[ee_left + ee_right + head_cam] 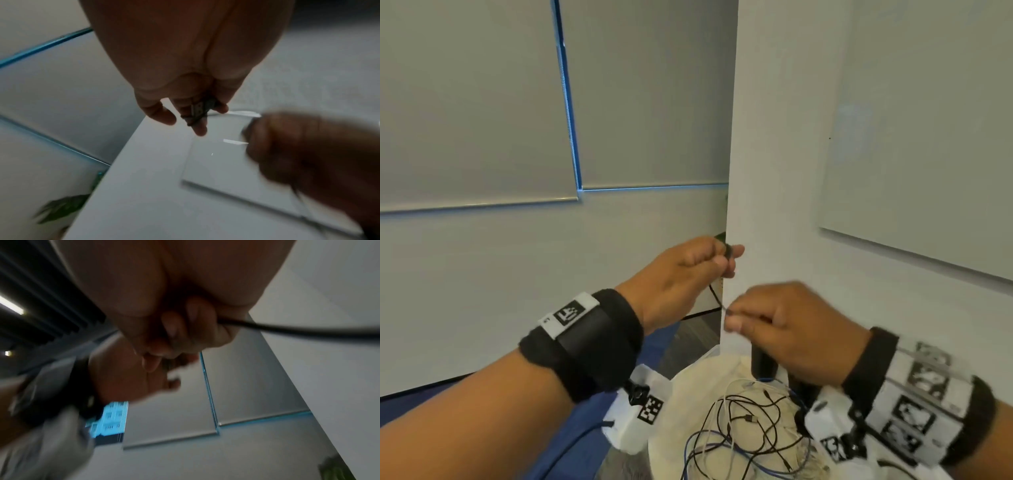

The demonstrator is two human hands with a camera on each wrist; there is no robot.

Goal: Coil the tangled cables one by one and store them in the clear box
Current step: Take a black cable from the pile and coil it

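The left hand (pixel 688 270) is raised at chest height with its grip closed: thumb and fingers pinch a small dark plug end of a black cable (pixel 715 296), and the left wrist view shows a metal USB-type plug (pixel 198 109) lying across the fingers (pixel 162 113) with a few turns of thin black cord wound round them. From that grip the black cable runs a short way down and to the right, where the right hand (pixel 787 325) pinches it between thumb and forefinger, the other fingers curled in. In the right wrist view the cord (pixel 287 330) leaves the curled fingers (pixel 197 316) and sweeps off toward the right edge. The two hands are near each other, the left higher, the stretch of cable between them hanging in the air.

Below and between the wrists, a pile of tangled cables (pixel 750 428), black, white and blue, lies on a pale round worktop (pixel 688 383). Whether a clear box stands there cannot be told; only a translucent edge (pixel 710 353) shows near the wall corner.

Each wrist carries a black strap with printed markers (pixel 571 313). Behind are grey roller blinds (pixel 476 102) at left, a white wall corner (pixel 732 137), and a whiteboard (pixel 928 120) at right.
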